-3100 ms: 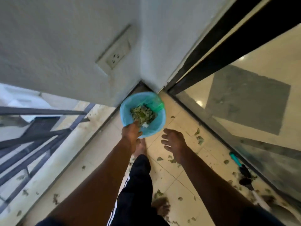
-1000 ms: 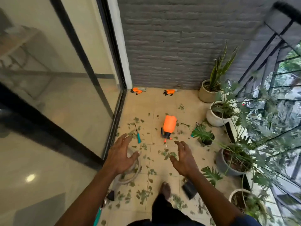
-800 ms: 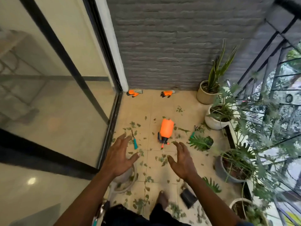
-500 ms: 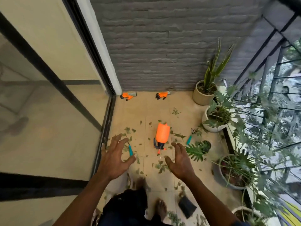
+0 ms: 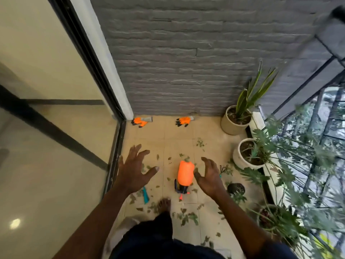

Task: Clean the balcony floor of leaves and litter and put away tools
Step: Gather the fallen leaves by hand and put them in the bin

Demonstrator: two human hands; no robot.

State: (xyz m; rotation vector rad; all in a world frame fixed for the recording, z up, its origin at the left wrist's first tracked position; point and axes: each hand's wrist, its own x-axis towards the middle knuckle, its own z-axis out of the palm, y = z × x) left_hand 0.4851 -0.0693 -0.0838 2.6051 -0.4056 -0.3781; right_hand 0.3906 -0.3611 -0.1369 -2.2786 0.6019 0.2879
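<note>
Both hands have come forward over the scattered leaves (image 5: 186, 217) on the tiled floor (image 5: 164, 133), and the one orange spray bottle (image 5: 184, 174) now lies between them. The left hand (image 5: 134, 172) is spread wide, and the right hand (image 5: 209, 176) is loosely curved beside the bottle. Both are empty. One teal-handled tool (image 5: 145, 193) lies below the left wrist. Two orange gloves (image 5: 140, 122) lie by the grey wall (image 5: 186, 62), and two pale plant pots (image 5: 235, 118) stand on the right.

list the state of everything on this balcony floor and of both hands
left hand, open, fingers spread, holding nothing
right hand, open, holding nothing
orange spray bottle, lying on its side on the tiles
orange gloves, lying apart by the wall
teal-handled tool, lying on the tiles
leaves, scattered, not yet picked up
</note>
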